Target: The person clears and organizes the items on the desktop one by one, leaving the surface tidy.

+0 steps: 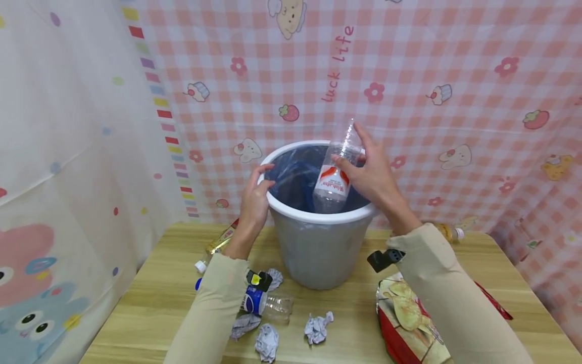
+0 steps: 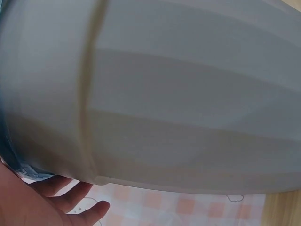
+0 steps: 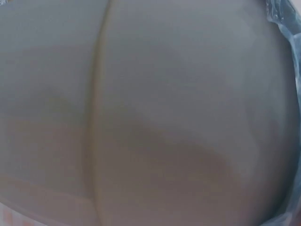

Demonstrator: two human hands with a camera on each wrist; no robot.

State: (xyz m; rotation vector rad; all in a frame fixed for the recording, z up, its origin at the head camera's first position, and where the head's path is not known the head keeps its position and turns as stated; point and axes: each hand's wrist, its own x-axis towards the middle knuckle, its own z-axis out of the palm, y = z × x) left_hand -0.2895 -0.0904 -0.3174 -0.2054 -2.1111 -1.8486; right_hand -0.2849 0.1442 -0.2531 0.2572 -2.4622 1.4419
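Note:
A grey trash bin [image 1: 320, 247] with a white rim and a dark blue liner bag [image 1: 291, 174] stands on the table. My left hand [image 1: 255, 202] grips the rim on its left side. In the left wrist view, some fingers [image 2: 77, 200] of that hand show along the bin's outer wall [image 2: 188, 94]. Over the bin's mouth, my right hand [image 1: 375, 177] holds a clear plastic bottle [image 1: 332, 184] with a red and white label. The bottle tilts, its lower end inside the opening. Only the bin's wall [image 3: 188, 94] and liner edge fill the right wrist view; the right hand is out of it.
Several crumpled paper balls [image 1: 317, 327] lie before the bin on the wooden table [image 1: 354, 323]. A blue-labelled bottle [image 1: 268, 303] lies partly behind the left sleeve. At right is a red chip bag [image 1: 404, 318], with a yellowish bottle [image 1: 447, 231] farther back. Another bottle [image 1: 218, 245] lies back left.

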